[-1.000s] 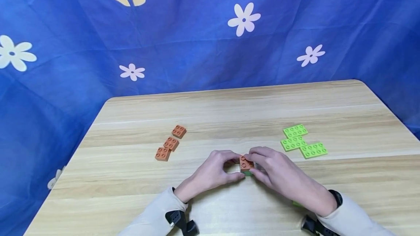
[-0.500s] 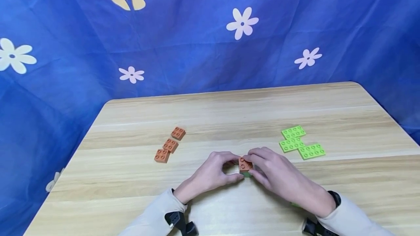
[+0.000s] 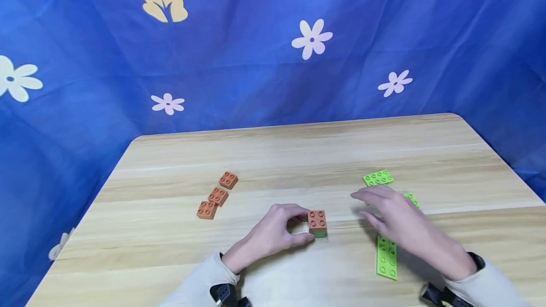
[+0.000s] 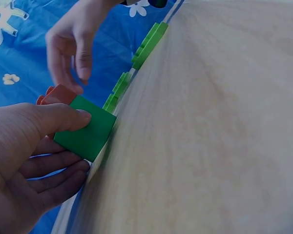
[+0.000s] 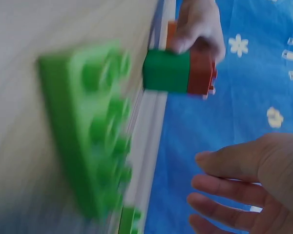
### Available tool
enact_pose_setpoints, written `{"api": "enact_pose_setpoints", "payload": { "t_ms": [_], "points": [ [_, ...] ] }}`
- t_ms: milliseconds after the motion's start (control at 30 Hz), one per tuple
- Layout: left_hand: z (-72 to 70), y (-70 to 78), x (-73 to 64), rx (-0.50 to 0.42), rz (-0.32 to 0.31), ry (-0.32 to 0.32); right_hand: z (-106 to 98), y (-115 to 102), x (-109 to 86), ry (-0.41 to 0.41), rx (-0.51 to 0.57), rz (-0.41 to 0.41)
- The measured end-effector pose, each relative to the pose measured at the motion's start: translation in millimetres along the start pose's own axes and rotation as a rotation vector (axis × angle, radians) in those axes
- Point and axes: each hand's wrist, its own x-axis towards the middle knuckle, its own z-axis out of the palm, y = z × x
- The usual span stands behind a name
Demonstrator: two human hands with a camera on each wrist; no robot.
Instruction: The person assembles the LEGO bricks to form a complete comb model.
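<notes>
My left hand pinches a small stack on the table between thumb and fingers. At the bottom of the stack is a dark green block, and an orange-brown brick with studs on top caps it. To the right, my right hand is off the stack, fingers loosely extended and holding nothing. It hovers beside a flat light green plate brick and partly covers other light green plates behind it. In the right wrist view that near plate looms large and blurred.
Several orange-brown bricks lie in a slanting row on the left of the wooden table. A blue curtain with flowers hangs behind the table's back edge.
My right hand has let go of the stack and moved right, over the light green plates. The left hand still holds the stack. The head view has tilted up slightly.
</notes>
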Motion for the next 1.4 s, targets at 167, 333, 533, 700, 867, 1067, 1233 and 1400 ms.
{"api": "enact_pose_setpoints", "payload": {
  "t_ms": [167, 333, 533, 700, 867, 1067, 1233, 1400],
  "points": [
    [0.7, 0.9, 3.3, -0.003, 0.006, 0.001, -11, 25, -17.5, 0.024, -0.057, 0.031],
    [0.5, 0.7, 4.0, -0.010, 0.014, 0.001, -18, 43, -35.1, 0.009, -0.089, 0.081],
    [-0.1, -1.1, 3.4, -0.017, 0.028, 0.007, -22, 58, -49.2, -0.021, -0.106, 0.158],
    [-0.3, -1.7, 2.2, -0.012, 0.019, 0.007, -21, 67, -55.3, -0.036, -0.109, 0.195],
    [-0.3, -2.4, 0.3, -0.004, 0.010, 0.008, -20, 74, -58.4, -0.038, -0.107, 0.195],
    [-1.0, -2.1, -0.5, -0.002, 0.001, 0.010, -18, 78, -59.4, -0.026, -0.098, 0.183],
    [-1.3, -2.2, -1.7, 0.012, 0.003, 0.008, -14, 79, -60.2, -0.014, -0.082, 0.158],
    [-1.8, -1.4, -2.4, 0.011, -0.003, 0.006, -11, 81, -59.6, -0.008, -0.076, 0.121]
  ]
}}
